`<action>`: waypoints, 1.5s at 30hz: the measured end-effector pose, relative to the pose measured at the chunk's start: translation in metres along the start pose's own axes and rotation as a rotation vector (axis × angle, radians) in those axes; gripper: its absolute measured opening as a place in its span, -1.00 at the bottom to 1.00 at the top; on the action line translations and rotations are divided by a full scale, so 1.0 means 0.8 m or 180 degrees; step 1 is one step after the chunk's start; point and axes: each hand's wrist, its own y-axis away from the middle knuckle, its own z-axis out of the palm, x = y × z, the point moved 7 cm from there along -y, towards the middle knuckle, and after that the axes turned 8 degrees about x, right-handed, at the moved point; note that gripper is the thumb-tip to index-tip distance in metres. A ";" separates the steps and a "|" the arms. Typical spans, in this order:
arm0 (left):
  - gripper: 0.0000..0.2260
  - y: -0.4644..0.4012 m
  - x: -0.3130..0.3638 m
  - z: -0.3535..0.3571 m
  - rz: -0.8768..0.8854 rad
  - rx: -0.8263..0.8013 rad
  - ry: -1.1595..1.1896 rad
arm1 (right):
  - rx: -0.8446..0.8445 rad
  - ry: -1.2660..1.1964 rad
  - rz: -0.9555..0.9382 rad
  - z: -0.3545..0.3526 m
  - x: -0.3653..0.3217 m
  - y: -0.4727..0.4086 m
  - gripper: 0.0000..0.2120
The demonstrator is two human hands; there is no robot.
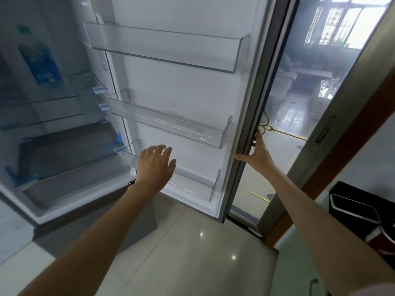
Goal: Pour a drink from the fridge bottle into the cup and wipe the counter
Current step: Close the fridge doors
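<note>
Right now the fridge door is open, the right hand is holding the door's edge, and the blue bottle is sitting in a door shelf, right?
Not quite. The head view shows the bottle inside the fridge, on a glass shelf; the door shelves hold nothing. The rest is right: the door is open and the right hand holds its edge.
</note>
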 end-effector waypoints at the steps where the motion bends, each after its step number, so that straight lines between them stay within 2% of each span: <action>1: -0.66 0.004 -0.001 0.001 -0.0016 0.0011 -0.0002 | 0.0011 -0.0020 -0.0032 0.001 0.000 0.004 0.15; 8: -0.68 0.050 0.005 0.009 -0.0063 0.0094 0.0155 | 0.0154 -0.0048 -0.0358 0.007 -0.014 0.063 -0.07; 17: -0.60 0.153 0.052 0.012 -0.0032 0.0190 0.0473 | 0.0490 0.0018 -0.1146 0.019 -0.051 0.155 -0.37; 22: -0.60 0.213 0.080 0.016 0.0077 0.0239 0.0666 | 0.0559 0.0036 -0.1652 0.038 -0.079 0.194 -0.45; 26: -0.50 0.250 0.083 0.020 -0.0078 0.0116 0.0826 | 0.0483 -0.0049 -0.1932 0.062 -0.104 0.224 -0.47; 36: -0.45 0.311 0.006 -0.012 -0.0724 0.0337 0.0833 | 0.0390 -0.0480 -0.2393 0.127 -0.172 0.293 -0.49; 45: -0.46 0.346 -0.109 -0.054 -0.0903 0.0340 0.0662 | 0.0518 -0.0805 -0.2629 0.220 -0.248 0.358 -0.48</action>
